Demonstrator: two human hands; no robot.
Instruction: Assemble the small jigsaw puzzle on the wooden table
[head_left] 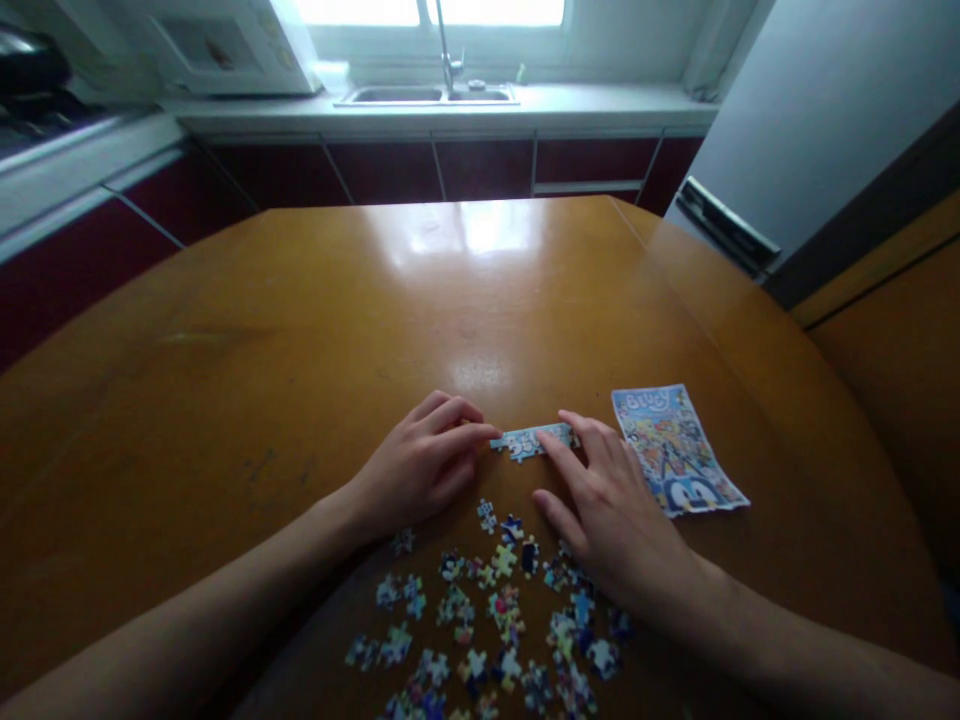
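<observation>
A short row of joined puzzle pieces lies flat on the brown wooden table. My left hand rests with curled fingers, its fingertips pressing the row's left end. My right hand lies flat with fingers spread, its fingertips on the row's right end. Several loose colourful puzzle pieces are scattered on the table between my forearms. A printed reference picture lies just right of my right hand.
Beyond the table runs a kitchen counter with a sink and tap under a bright window. A white appliance stands at the back left. A grey fridge stands at the right.
</observation>
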